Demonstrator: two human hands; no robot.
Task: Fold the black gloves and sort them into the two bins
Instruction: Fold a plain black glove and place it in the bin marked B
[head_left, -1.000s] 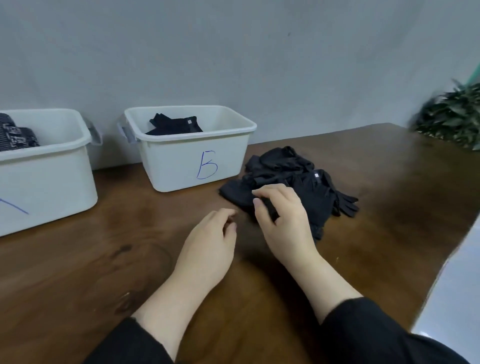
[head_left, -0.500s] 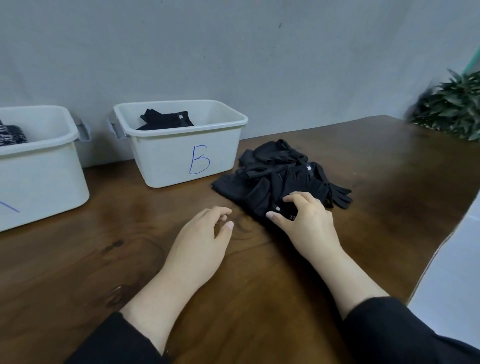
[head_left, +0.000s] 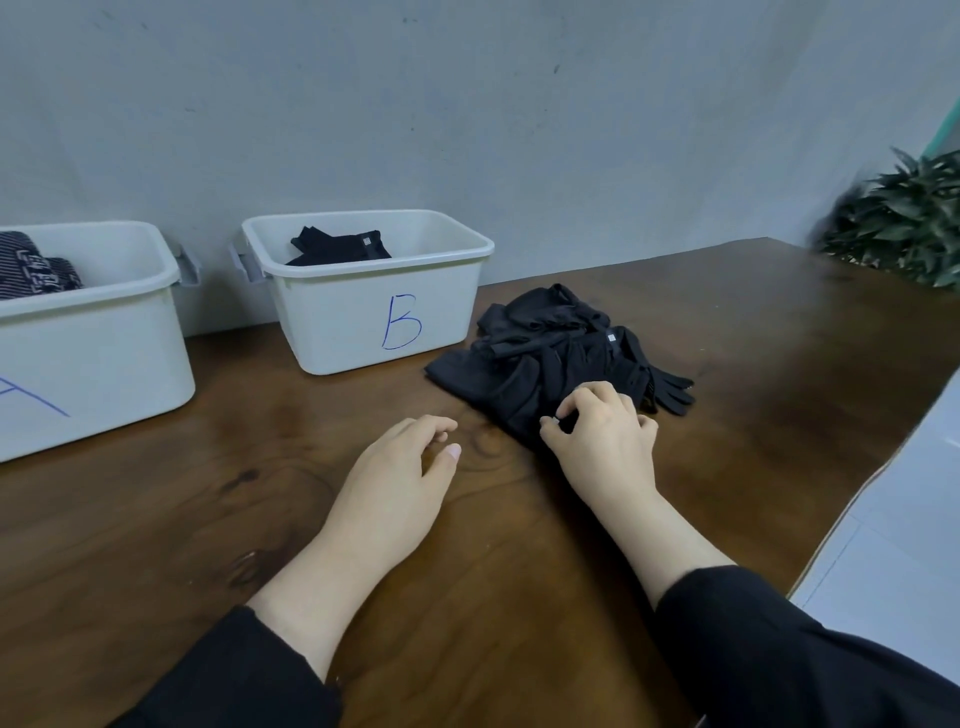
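While the left hand rests palm-down on the wooden table with fingers loosely curled and holding nothing, the right hand pinches the near edge of the pile of black gloves between thumb and bent fingers. The pile lies just right of bin B, which holds 1 folded black glove; bin A stands at the left.

A dark wooden desk stands against a grey wall; a leafy green plant sits at its far right.
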